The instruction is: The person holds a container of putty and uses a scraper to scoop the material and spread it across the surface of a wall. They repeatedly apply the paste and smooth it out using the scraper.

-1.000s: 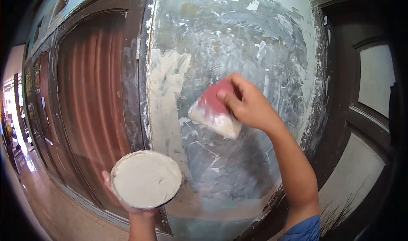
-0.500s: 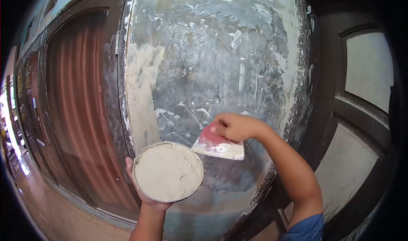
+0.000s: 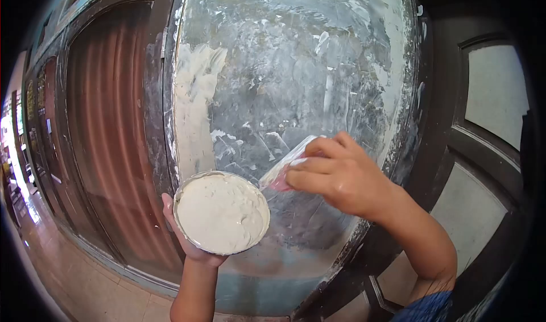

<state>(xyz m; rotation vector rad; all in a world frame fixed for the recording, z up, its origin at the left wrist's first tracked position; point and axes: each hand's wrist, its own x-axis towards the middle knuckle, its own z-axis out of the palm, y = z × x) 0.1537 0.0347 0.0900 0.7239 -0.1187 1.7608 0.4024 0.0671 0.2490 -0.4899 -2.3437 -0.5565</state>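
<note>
A round container of pale, wet paste [image 3: 220, 213] rests in my left hand [image 3: 192, 245], which supports it from below and at its left side, the thumb showing at the rim. My right hand [image 3: 341, 177] grips a pink scraper [image 3: 282, 177] smeared with white paste, tilted nearly edge-on. The scraper's lower end is close to the container's right rim; whether they touch I cannot tell. Behind both hands stands a grey wall [image 3: 284, 89] with patches of white, and a cream coat of paste [image 3: 193, 94] covers its left edge.
A dark-framed window with a reddish curtain [image 3: 111, 123] lies to the left. On the right is a dark door [image 3: 449, 117] with pale panels. Tiled floor [image 3: 85, 265] shows at the lower left.
My right hand has turned over, tilting the scraper from broad side facing me to nearly edge-on. The container has shifted slightly up and left in view. The paste surface looks more disturbed at its right.
</note>
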